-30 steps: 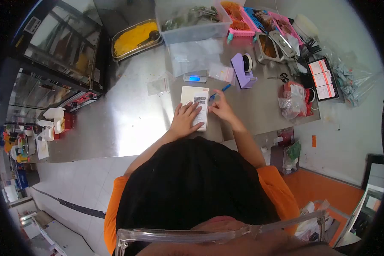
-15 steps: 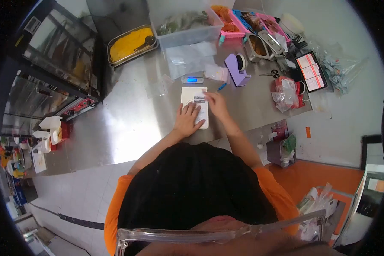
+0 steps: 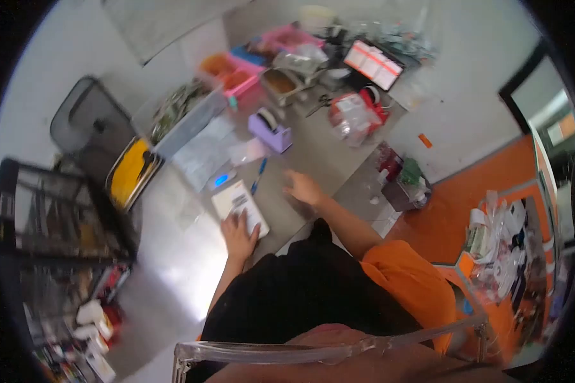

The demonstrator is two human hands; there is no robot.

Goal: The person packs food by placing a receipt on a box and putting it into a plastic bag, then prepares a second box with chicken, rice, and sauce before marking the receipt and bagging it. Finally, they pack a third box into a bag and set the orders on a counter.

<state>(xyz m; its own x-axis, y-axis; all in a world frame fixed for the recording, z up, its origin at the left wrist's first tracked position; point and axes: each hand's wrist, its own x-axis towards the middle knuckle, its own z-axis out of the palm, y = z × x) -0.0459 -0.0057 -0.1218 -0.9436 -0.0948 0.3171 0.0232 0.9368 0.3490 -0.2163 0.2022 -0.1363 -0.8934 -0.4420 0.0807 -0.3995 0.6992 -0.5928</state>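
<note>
A white pad-like object (image 3: 259, 225) with a printed slip on it lies on the metal table. My left hand (image 3: 237, 234) rests on its lower left part, fingers spread. To the right of it, my right hand (image 3: 302, 187) is over the table, blurred, with its fingers apart and nothing visible in them. A small scale (image 3: 221, 180) with a lit blue display sits just above the pad. Beside the pad's upper right lies a blue pen (image 3: 259, 177). A purple tape dispenser (image 3: 271, 134) stands farther back.
A clear bin (image 3: 191, 124) of greens, a tray of yellow food (image 3: 129, 172) and pink baskets (image 3: 244, 82) line the back. A tablet (image 3: 374, 64) stands at the back right, near red packaging (image 3: 358, 115). A glass cabinet (image 3: 57, 217) is at the left.
The head view has turned to the right and tilted. My right hand has moved off the printed slip, away to the right of the pad. My left hand stays on the pad.
</note>
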